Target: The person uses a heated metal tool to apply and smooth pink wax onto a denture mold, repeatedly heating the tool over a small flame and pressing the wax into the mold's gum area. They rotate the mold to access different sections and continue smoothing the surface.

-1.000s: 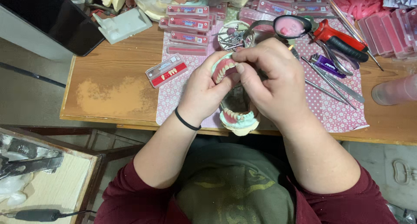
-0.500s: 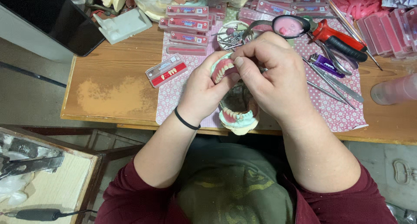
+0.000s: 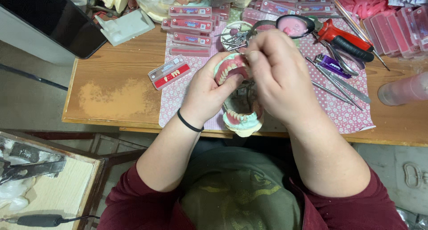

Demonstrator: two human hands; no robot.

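My left hand (image 3: 206, 92) grips the upper half of a denture model (image 3: 230, 66), a pink wax gum with a row of white teeth, held open above the lower half (image 3: 241, 119). My right hand (image 3: 277, 76) has its fingers pinched at the upper teeth; what it pinches is hidden. Both hands hover over a pink patterned mat (image 3: 347, 114) near the front edge of the wooden table (image 3: 111, 91). A black band circles my left wrist.
A red-and-white tooth card (image 3: 170, 72) lies left of the hands. Metal tools (image 3: 334, 80), a purple lighter (image 3: 331, 63), red-handled pliers (image 3: 345, 38) and a spoon of pink wax (image 3: 295, 25) lie right. Pink tooth boxes (image 3: 189, 22) line the back. A pink bottle (image 3: 403, 89) lies far right.
My right hand's fingers have shifted slightly along the upper teeth; the denture model stays in my left hand.
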